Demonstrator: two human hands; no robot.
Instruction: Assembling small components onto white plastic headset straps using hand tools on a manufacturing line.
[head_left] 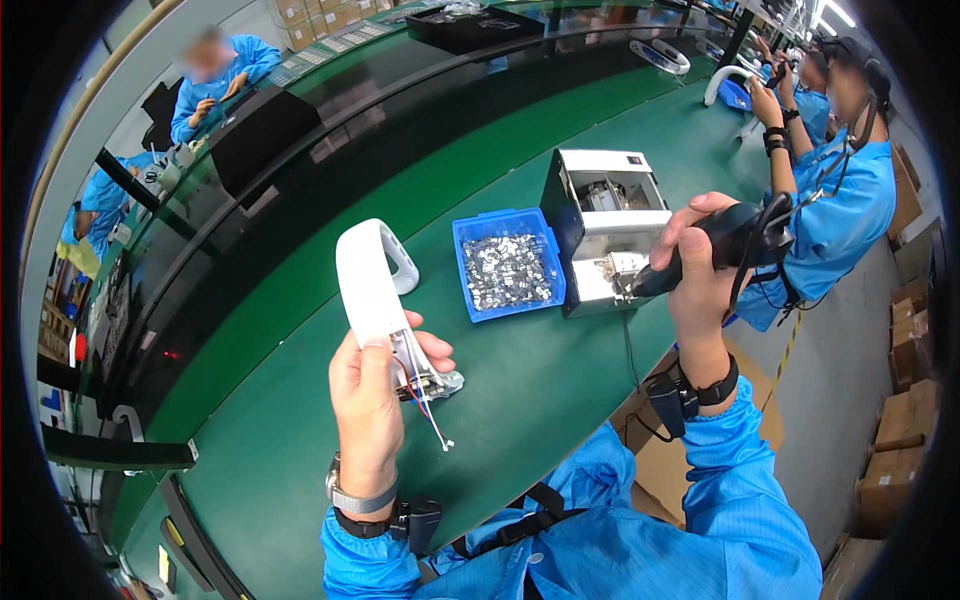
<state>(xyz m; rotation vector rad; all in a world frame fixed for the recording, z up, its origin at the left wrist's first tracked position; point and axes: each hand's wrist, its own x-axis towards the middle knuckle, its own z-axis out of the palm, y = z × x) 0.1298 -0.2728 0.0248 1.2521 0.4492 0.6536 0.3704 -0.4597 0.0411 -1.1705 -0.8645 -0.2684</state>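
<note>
My left hand (366,405) is closed around a white curved plastic housing (365,275), whose bent end rises away from me. Red, blue and white wires (424,405) with a small white connector dangle from its lower end, beside a clear wrapped part. In my right hand (697,275) is a black electric screwdriver (733,236), its cord trailing over my wrist. The screwdriver's tip reaches the lower front opening of a black-and-white screw feeder (610,160); whether it touches a screw is too small to tell. Against the feeder's left side stands a blue bin (515,311) of small metallic parts.
The green table (520,375) curves across the view, with a dark raised ledge (400,105) along its far side. A co-worker in blue (840,200) stands at the right; another person (225,75) sits across. Cardboard boxes (905,430) line the right floor. A cable (630,350) hangs below the feeder.
</note>
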